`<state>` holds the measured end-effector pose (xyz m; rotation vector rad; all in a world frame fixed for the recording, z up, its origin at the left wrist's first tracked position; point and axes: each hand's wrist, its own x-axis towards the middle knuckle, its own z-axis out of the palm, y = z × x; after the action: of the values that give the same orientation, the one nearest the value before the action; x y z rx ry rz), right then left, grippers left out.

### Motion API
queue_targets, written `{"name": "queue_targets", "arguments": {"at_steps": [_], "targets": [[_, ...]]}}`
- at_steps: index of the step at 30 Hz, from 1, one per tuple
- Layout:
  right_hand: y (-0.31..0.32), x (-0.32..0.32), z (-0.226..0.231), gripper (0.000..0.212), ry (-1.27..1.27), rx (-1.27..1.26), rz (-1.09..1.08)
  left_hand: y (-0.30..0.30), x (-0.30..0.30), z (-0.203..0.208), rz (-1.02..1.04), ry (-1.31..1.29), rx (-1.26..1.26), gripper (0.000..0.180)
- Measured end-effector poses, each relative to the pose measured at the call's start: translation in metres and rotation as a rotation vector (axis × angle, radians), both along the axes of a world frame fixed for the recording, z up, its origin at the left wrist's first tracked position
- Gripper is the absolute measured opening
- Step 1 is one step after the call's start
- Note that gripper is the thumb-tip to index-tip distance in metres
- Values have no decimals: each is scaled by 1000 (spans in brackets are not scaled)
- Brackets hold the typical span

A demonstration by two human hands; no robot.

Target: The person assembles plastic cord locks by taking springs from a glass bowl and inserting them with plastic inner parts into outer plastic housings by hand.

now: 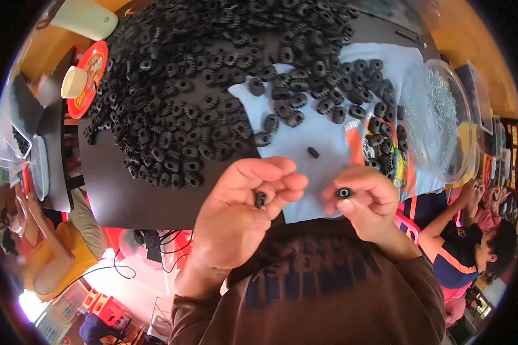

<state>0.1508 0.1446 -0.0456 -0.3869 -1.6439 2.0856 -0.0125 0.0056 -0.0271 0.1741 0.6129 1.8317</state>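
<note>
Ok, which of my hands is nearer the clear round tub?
Right. Your right hand is to the left of the clear round tub and closer to your body; your left hand is also on that side, but clearly farther left.

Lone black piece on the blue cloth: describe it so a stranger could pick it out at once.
On the dark table, find the light-blue cloth spread before the person. On its bare stretch, just beyond the gap between left hand and right hand, lies the small black piece. Unlike the ridged pieces heaped beyond, it lies alone and looks slimmer.
</note>
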Motion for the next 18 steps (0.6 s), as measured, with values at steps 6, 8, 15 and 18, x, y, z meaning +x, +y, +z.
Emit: {"name": "queue_targets", "arguments": {"at_steps": [6, 8, 15, 18], "targets": [[-6, -7, 0, 22, 10, 71, -56, -14, -10, 2, -81, 4, -148, 33], [-6, -7, 1, 20, -30, 108, -58, -20, -14, 3, -251, -14, -179, 28], [-9, -9, -3, 21, -31, 185, -168, -26, -15, -11, -552, 213, -89, 19], [-9, -12, 0, 21, -51, 150, -181, -26, -9, -15, -471, 361, -101, 22]]}}
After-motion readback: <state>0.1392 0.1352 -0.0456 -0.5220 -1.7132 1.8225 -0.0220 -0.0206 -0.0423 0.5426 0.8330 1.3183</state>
